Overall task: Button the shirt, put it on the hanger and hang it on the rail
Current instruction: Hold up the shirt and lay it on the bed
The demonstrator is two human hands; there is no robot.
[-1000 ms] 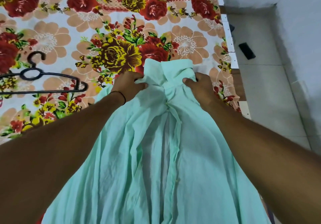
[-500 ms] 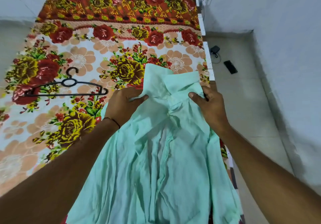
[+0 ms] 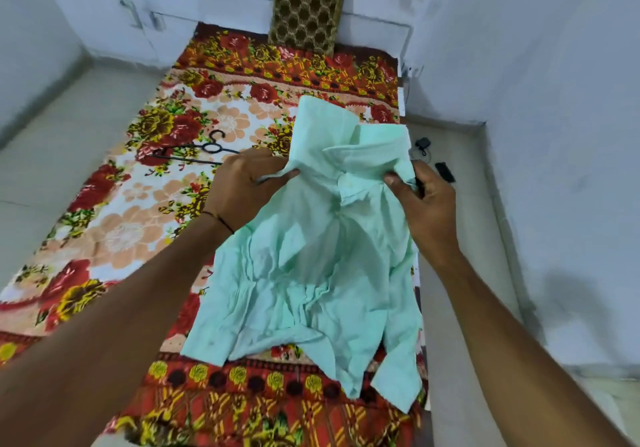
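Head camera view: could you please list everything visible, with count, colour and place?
shirt: one, mint green, crumpled, lifted over the bedsheet's right side
hanger: one, black, flat on the bedsheet, left of the shirt
bedsheet: one, red, yellow and peach floral, spread over the bed
pillow: one, brown and gold patterned, upright against the far wall
charger: one, black, on the floor right of the bed
small black object: one, on the floor near the charger; cannot tell what it is
left hand: pinching the shirt beside the collar; dark thread on the wrist
right hand: pinching the shirt at the collar's other side
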